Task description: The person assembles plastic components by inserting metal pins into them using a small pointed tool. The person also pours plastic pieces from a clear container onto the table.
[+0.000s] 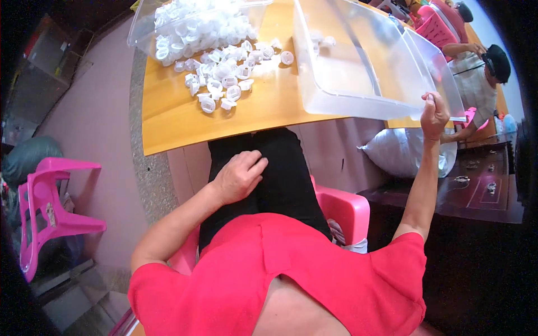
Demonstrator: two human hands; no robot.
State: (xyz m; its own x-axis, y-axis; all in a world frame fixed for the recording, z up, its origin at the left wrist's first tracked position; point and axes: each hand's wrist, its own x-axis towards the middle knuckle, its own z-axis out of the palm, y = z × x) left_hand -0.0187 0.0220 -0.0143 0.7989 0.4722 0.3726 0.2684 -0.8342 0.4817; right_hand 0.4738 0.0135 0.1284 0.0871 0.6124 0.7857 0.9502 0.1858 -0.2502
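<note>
My right hand (pixel 434 116) grips the near right corner of a large clear plastic bin (pixel 364 67) that rests tilted on the wooden table (pixel 174 115), partly over its edge. A few small white plastic caps lie inside the bin at its far left. My left hand (pixel 240 175) rests flat on my black-trousered thigh, fingers loosely apart, holding nothing. A heap of white caps (pixel 221 78) is spread on the table to the left, spilling from a second clear bin (pixel 185 25) full of the same caps.
I sit on a pink plastic chair (pixel 344 210). Another pink chair (pixel 45 213) stands at the left. A white sack (pixel 395 151) lies on the floor at right. Another person (pixel 482 67) sits at the far right.
</note>
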